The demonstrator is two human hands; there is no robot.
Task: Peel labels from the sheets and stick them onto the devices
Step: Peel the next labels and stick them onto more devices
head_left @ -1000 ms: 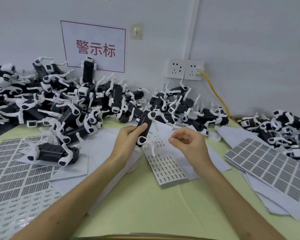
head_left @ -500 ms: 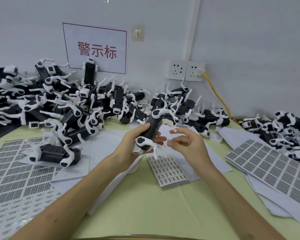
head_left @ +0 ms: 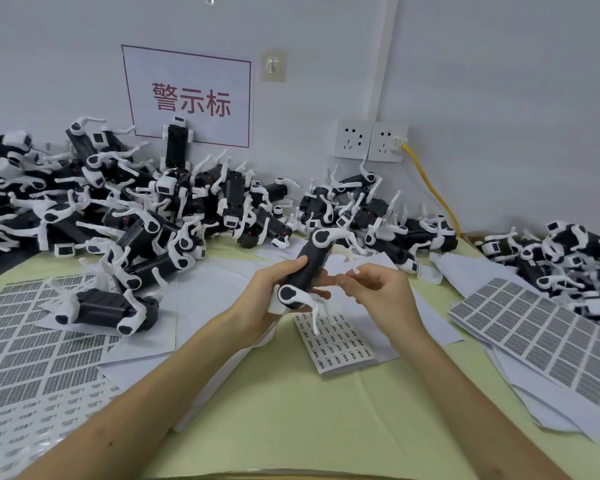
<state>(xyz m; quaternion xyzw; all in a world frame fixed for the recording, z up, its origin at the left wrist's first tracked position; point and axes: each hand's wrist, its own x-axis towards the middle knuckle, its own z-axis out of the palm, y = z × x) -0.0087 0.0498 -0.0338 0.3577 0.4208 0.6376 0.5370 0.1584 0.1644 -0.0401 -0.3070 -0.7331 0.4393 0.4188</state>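
My left hand (head_left: 269, 292) grips a black device with white legs (head_left: 307, 268), held tilted above the table's middle. My right hand (head_left: 378, 289) is just right of it, fingers curled, its fingertips close to the device's side; whether a label sits between them is too small to tell. Under both hands lies a small label sheet (head_left: 336, 341) printed with tiny dark labels. A larger grey label sheet (head_left: 541, 337) lies at the right, and more label sheets (head_left: 18, 344) cover the left of the table.
A big pile of black-and-white devices (head_left: 146, 209) fills the back left and centre, another pile (head_left: 568, 261) the far right. One device (head_left: 108, 308) lies alone on white paper. Wall sockets (head_left: 369, 142) with a yellow cable (head_left: 433, 192) are behind.
My left hand turned the device and brought it rightward, toward my right hand. My right hand rose off the small sheet and closed in on the device's side.
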